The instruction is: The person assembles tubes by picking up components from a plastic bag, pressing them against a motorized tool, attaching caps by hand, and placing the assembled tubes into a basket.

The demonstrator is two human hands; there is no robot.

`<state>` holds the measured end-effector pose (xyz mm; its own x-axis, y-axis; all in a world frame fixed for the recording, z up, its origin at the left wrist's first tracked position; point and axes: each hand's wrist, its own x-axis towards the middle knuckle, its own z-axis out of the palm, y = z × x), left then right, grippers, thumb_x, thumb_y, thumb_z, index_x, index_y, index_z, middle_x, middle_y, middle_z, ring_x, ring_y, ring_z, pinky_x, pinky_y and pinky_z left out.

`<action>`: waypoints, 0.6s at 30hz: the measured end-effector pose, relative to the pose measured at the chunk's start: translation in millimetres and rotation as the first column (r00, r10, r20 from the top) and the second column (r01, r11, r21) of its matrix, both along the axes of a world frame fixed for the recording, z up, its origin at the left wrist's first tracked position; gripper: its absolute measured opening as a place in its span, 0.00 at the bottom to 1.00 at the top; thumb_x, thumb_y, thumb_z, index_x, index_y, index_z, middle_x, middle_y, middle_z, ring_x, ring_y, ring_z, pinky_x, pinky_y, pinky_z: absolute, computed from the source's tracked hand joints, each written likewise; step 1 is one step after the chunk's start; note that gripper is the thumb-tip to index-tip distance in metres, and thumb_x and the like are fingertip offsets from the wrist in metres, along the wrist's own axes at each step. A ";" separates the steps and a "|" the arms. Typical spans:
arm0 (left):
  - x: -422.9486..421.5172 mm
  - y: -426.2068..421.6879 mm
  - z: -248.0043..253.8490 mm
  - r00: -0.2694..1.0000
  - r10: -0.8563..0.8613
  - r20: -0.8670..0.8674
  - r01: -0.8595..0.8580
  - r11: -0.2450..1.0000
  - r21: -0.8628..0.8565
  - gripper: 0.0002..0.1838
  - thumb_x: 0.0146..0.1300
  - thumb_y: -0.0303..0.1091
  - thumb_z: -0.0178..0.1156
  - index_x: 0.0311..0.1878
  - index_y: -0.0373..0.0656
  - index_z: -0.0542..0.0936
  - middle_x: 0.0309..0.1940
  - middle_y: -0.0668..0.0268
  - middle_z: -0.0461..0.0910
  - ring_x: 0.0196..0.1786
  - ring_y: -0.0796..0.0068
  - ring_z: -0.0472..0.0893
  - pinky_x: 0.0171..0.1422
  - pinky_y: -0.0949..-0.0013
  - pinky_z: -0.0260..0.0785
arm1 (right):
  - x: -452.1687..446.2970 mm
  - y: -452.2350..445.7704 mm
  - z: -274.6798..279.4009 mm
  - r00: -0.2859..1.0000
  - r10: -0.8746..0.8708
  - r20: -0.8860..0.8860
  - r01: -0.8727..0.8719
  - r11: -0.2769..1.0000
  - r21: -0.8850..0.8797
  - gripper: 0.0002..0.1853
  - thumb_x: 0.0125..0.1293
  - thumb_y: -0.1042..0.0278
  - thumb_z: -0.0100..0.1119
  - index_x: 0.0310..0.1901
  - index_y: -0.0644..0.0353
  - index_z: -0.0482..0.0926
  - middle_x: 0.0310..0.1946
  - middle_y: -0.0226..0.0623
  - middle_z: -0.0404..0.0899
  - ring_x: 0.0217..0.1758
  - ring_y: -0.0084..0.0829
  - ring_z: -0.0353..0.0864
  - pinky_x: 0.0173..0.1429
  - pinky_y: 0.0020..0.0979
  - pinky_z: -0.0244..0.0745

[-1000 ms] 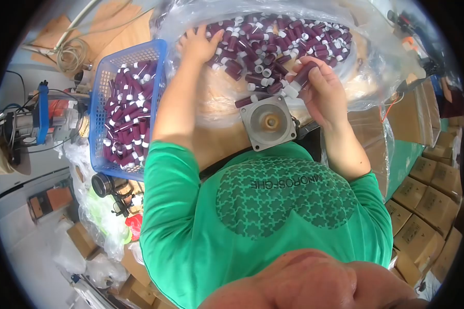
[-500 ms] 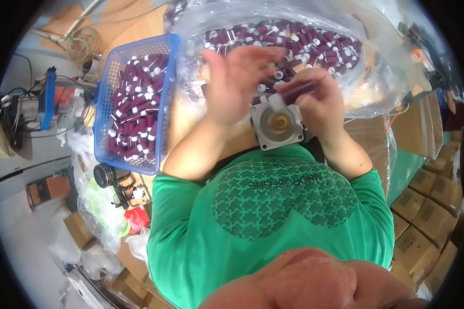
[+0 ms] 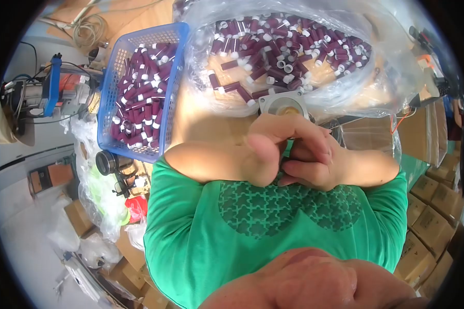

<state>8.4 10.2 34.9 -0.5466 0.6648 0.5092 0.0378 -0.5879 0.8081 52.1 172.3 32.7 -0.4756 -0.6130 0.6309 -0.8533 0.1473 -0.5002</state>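
In front of the green shirt, my left hand (image 3: 268, 149) is closed, its fingers bent over toward my right hand (image 3: 314, 167). That right hand is closed too, with curled fingers meeting the left ones. Whatever lies between them is hidden. Just beyond the hands is a square metal fixture (image 3: 283, 103) with a round hollow, partly covered by my left hand. Farther off, many purple tubes with white caps (image 3: 278, 56) lie spread on clear plastic sheeting (image 3: 203, 77).
A blue basket (image 3: 105, 103) of similar tubes stands at the left. Nearer, below it, is a black round device (image 3: 106, 162). Machinery (image 3: 54, 92) with a blue bracket stands at the far left. Cardboard boxes (image 3: 430, 226) are stacked at the right.
My left hand has come from the tube pile back toward my chest and closed. My right hand, earlier holding a purple tube, has drawn back to meet it; that tube no longer shows.
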 end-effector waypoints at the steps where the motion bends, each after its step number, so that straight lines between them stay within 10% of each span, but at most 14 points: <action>1: 2.8 1.4 -3.4 1.000 0.012 0.026 -0.012 1.000 -0.005 0.47 0.60 0.74 0.26 0.45 0.34 0.75 0.36 0.59 0.81 0.39 0.69 0.81 0.52 0.66 0.72 | 0.9 0.1 -1.6 1.000 0.006 -0.018 -0.006 1.000 -0.001 0.16 0.51 0.63 0.71 0.38 0.56 0.76 0.18 0.30 0.65 0.22 0.33 0.70 0.26 0.36 0.65; 6: 12.7 4.9 -2.3 0.985 -0.045 0.166 0.057 0.996 -0.066 0.48 0.61 0.74 0.24 0.44 0.34 0.76 0.31 0.61 0.79 0.34 0.73 0.81 0.42 0.69 0.75 | 8.5 2.8 -22.9 0.999 0.014 -0.030 -0.014 1.000 0.001 0.14 0.51 0.64 0.72 0.35 0.57 0.76 0.19 0.30 0.67 0.21 0.31 0.70 0.24 0.36 0.65; 9: 8.6 -0.8 19.4 0.952 -0.024 0.304 0.125 0.941 -0.315 0.54 0.53 0.80 0.17 0.42 0.36 0.76 0.37 0.57 0.79 0.43 0.66 0.80 0.55 0.60 0.71 | 0.0 -1.7 -24.0 1.000 -0.015 0.022 0.016 0.997 -0.072 0.13 0.51 0.65 0.72 0.32 0.59 0.77 0.21 0.34 0.72 0.21 0.31 0.72 0.26 0.35 0.67; 13: -35.7 7.1 -14.9 0.894 0.362 0.264 -0.253 0.895 -0.368 0.49 0.60 0.76 0.24 0.45 0.35 0.76 0.50 0.50 0.75 0.54 0.60 0.76 0.59 0.59 0.69 | -12.2 16.4 6.0 0.789 -0.252 0.561 0.254 0.964 0.075 0.14 0.53 0.71 0.71 0.38 0.64 0.77 0.29 0.42 0.79 0.27 0.33 0.79 0.34 0.32 0.74; 15: -81.5 -15.8 -50.2 0.700 0.592 -0.399 -0.691 0.419 -0.589 0.41 0.66 0.68 0.36 0.50 0.33 0.75 0.51 0.47 0.73 0.54 0.53 0.76 0.57 0.59 0.70 | -11.8 26.8 -16.1 0.716 -0.343 0.608 0.517 0.846 -0.132 0.16 0.54 0.69 0.70 0.42 0.63 0.76 0.30 0.40 0.79 0.29 0.34 0.80 0.36 0.31 0.74; 18: -114.0 -51.2 -109.6 0.606 0.206 -0.769 -0.712 -0.290 -0.639 0.35 0.66 0.59 0.48 0.57 0.30 0.72 0.52 0.43 0.70 0.53 0.44 0.75 0.57 0.56 0.69 | -13.5 35.6 -19.8 0.698 -0.478 0.534 0.568 0.823 -0.005 0.16 0.54 0.68 0.70 0.43 0.60 0.75 0.31 0.39 0.79 0.33 0.36 0.81 0.36 0.32 0.74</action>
